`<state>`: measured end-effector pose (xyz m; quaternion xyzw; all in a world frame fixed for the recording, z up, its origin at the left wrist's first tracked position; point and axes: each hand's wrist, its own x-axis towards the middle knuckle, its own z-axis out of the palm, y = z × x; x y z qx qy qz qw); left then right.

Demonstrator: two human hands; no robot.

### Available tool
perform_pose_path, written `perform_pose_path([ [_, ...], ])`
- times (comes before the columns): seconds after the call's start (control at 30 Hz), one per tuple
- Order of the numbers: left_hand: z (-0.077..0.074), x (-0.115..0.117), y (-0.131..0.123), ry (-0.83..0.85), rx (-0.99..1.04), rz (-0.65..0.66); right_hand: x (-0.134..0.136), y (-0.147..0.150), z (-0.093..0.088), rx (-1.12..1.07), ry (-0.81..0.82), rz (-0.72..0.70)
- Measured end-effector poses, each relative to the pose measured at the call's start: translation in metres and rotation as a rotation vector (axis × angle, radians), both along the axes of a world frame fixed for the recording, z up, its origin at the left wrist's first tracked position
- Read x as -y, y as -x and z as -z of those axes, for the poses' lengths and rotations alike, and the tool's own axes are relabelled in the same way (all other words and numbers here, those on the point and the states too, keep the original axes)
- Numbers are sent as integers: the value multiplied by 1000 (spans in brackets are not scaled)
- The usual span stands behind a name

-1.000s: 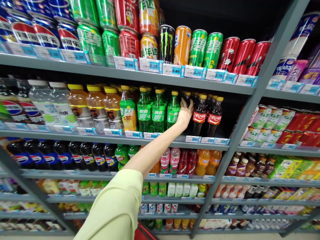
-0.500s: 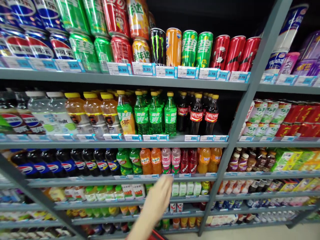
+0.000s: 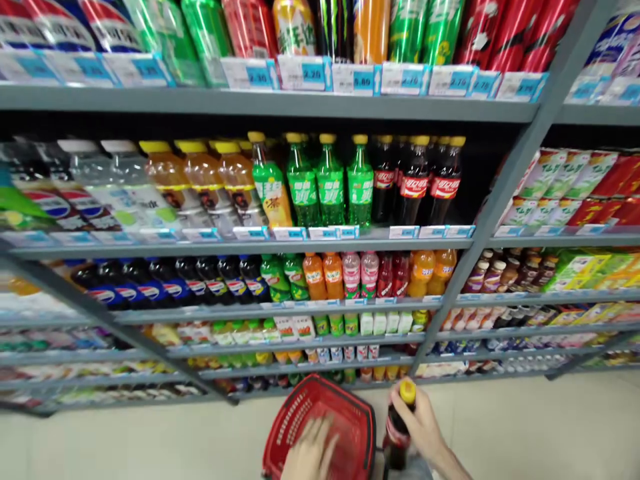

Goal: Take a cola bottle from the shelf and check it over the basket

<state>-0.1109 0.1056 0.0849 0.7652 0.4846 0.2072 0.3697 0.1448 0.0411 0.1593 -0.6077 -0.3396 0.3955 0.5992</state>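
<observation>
At the bottom of the view, my right hand (image 3: 424, 420) is wrapped round the upper part of a cola bottle (image 3: 397, 433). Dark drink, a yellow cap and a reddish label show on the bottle, which is roughly upright. Just left of it is a red plastic shopping basket (image 3: 369, 427) with slotted sides. My left hand (image 3: 307, 453) is over the basket's opening, somewhat blurred, its fingers stretched out and nothing visible in them. Whether it touches the basket I cannot tell. The bottle is beside the basket's right rim, outside it.
Grey shelves (image 3: 280, 107) rise ahead. Similar yellow-capped cola bottles (image 3: 445, 177) stand beside green soda bottles (image 3: 360, 183). Drink cans (image 3: 295, 30) fill the shelf above, and more bottles stand below. A slanted shelf post (image 3: 500, 193) divides the bays. Pale floor (image 3: 150, 440) lies in front.
The view has tipped downward, so the basket and my right hand with the cola bottle have come into sight. My left hand has dropped from in front of the lower shelves to over the basket.
</observation>
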Motion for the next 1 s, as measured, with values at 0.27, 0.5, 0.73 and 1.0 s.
perform_pose_path([
  [0.27, 2, 41, -71, 332, 643, 56, -31, -1, -57, -43, -298, -73],
  [0.5, 9, 74, -75, 650, 1101, 55, -26, -3, -94, -256, -352, 33],
  [0.73, 13, 78, -72, 600, 1104, -123, -30, -4, -94, -316, -286, 62],
  [1.0, 1, 78, -72, -33, 940, -251, -34, -13, -86, -379, -232, 173],
])
